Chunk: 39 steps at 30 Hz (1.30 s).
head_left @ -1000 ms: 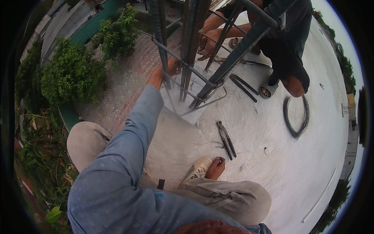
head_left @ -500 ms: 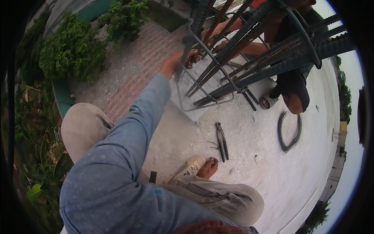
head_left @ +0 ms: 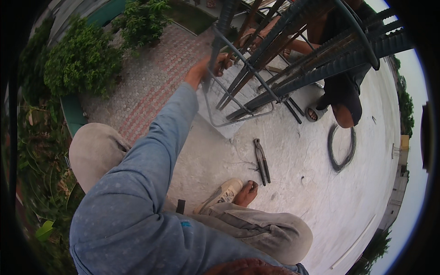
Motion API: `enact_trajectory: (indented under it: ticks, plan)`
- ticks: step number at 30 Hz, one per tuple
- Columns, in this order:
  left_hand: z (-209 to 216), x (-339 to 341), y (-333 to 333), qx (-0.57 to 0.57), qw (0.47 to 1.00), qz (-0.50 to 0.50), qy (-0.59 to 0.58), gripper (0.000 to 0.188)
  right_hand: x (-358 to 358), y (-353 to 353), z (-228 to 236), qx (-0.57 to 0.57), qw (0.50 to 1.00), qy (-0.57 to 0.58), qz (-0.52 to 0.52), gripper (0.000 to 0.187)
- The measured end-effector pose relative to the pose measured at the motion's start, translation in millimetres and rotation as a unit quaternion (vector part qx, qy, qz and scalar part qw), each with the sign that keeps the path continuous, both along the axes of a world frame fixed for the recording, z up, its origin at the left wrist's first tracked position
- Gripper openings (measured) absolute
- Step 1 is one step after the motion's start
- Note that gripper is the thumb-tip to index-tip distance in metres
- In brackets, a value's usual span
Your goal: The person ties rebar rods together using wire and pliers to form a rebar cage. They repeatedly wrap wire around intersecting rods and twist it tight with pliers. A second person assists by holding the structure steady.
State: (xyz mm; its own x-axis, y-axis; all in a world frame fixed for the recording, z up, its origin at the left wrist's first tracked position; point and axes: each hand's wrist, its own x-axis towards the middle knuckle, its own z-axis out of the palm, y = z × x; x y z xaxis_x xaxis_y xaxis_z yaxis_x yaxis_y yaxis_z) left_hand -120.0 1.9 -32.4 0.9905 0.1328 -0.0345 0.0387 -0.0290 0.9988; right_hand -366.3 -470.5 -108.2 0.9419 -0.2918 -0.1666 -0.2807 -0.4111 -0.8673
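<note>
Rebar cage (head_left: pixel 293 59): long ribbed steel bars bundled with bent wire hoops, slanting from upper right down to the concrete slab (head_left: pixel 321 192). Its foot rests on the slab near the slab's edge, above the brick paving (head_left: pixel 156 78).

Left hand (head_left: pixel 208 68): arm in a blue sleeve stretched forward, fingers curled around 1 upright bar (head_left: pixel 221 43) at the near corner of the cage. Grip looks closed on the bar; the fingertips are hidden behind it.

Right hand: not seen in the head view, state cannot be told.

A second person (head_left: pixel 341 98) crouches on the far side of the cage, dark clothes, a hand (head_left: pixel 256 34) reaching in among the bars. Whether that hand grips anything cannot be told.

On the slab, just in front of the cage foot: 1 pair of pincers (head_left: pixel 262 160), handles pointing toward the wearer, lying flat. Apart to the right, a coil of dark wire (head_left: pixel 341 149) lies flat near the second person's sandal (head_left: pixel 314 113).

Near the lower middle: the wearer's bare foot (head_left: pixel 246 193) beside a pale sandal (head_left: pixel 222 195), close to the pincers' handles. Light trousers cover both bent knees.

Left of the paving: green shrubs (head_left: pixel 82 59) well below the slab's level.
</note>
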Motion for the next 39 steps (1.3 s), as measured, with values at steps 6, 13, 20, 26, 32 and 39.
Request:
enact_trajectory:
  ticks: [6, 13, 20, 26, 32, 39]
  plan:
    - [-16, 3, 9, 0.091, 0.995, 0.009, -0.050, 0.020, 2, -2, -5, -0.006, 1.000, -0.030, -0.001, 0.032]
    - [-45, 5, 36, -0.089, 0.994, -0.037, -0.057, 0.027, 0, -6, -6, 0.002, 0.999, -0.044, 0.013, 0.028]
    - [-40, 17, 33, -0.200, 0.978, -0.033, -0.044, 0.028, 1, -11, -11, 0.033, 0.999, 0.023, -0.017, 0.027]
    - [-37, 16, 37, -0.229, 0.972, -0.034, -0.027, 0.029, 2, -10, -7, 0.035, 0.998, 0.052, -0.027, 0.027]
    - [-36, 20, 40, -0.253, 0.967, -0.031, -0.014, 0.031, 5, -6, 1, 0.000, 1.000, 0.002, -0.019, 0.027]
    - [-31, 24, 44, -0.278, 0.960, -0.022, -0.010, 0.035, 5, -6, -2, -0.020, 1.000, 0.000, -0.020, 0.028]
